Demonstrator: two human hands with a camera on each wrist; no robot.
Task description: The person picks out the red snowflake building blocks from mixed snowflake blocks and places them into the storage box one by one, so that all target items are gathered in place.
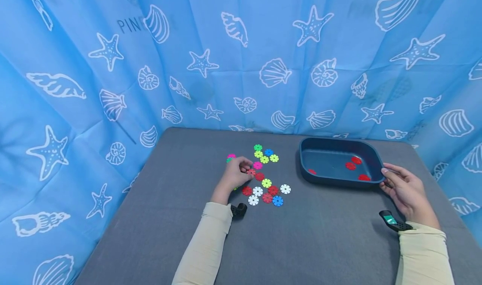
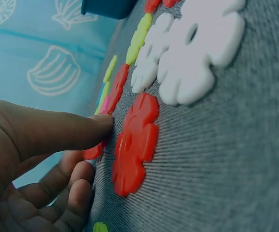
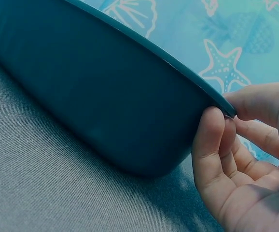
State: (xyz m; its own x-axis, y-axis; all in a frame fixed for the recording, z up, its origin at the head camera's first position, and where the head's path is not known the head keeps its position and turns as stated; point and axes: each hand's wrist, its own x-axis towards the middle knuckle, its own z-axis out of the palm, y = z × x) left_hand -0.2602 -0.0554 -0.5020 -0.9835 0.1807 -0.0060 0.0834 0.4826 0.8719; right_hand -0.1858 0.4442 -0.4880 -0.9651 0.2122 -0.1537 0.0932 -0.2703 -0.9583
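Observation:
My left hand point(image 1: 233, 176) pinches a red snowflake disc point(image 1: 251, 172) between thumb and fingers, low over the table among the loose discs. In the left wrist view, part of that disc shows below the thumb, and another red disc point(image 2: 135, 145) lies flat just beside it. White discs point(image 1: 257, 191) and more red ones point(image 1: 273, 190) lie close in front of this hand. My right hand point(image 1: 406, 188) grips the right end of a dark blue tray point(image 1: 331, 182), thumb and fingers on its rim point(image 3: 224, 107). Several red discs point(image 1: 350, 166) lie inside the tray.
Yellow-green discs point(image 1: 265, 160), a green one point(image 1: 257, 147), blue ones point(image 1: 277, 201) and pink ones point(image 1: 257, 165) lie scattered around the left hand. A grey cloth covers the table point(image 1: 301, 239). Behind it hangs a blue curtain point(image 1: 226, 88) with shells and starfish.

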